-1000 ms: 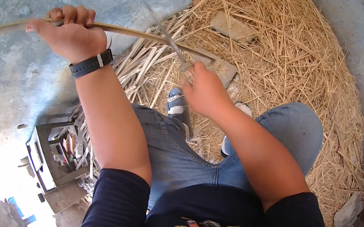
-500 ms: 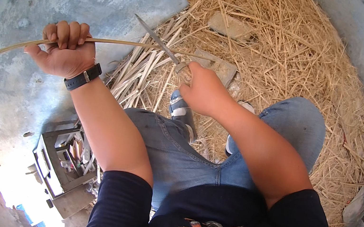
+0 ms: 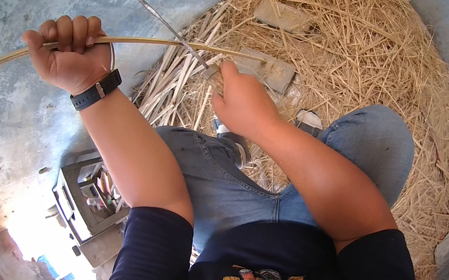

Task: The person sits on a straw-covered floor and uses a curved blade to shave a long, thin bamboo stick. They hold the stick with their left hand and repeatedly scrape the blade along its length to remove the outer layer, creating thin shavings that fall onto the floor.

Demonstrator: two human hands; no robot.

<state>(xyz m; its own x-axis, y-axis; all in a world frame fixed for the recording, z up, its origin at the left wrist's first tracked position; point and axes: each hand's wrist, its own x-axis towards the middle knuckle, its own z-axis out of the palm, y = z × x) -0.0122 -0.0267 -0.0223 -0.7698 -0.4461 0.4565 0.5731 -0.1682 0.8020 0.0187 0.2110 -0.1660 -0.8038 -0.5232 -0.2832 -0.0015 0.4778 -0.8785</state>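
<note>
Right now the left hand [image 3: 76, 53] is holding a long, thin tan strip [image 3: 140, 40], its fingers curling closed over it and its thumb pressing from the near side. The strip is bowing gently, running from the left rim of the view, through that hand, and ending above a flat grey slab [image 3: 276, 73]. Meanwhile the right hand [image 3: 246, 99] is gripping a knife [image 3: 164, 22] by its handle, the fingers wrapping round it and partly hiding it; the blade is pointing up and leftward, crossing the strip between the two hands, though whether it is touching is hard to tell. Below that crossing, loose pale strips [image 3: 178, 79] are lying in a heap, and straw-like shavings [image 3: 364, 50] are covering the ground beyond. A black watch [image 3: 96, 89] is circling the left wrist.
</note>
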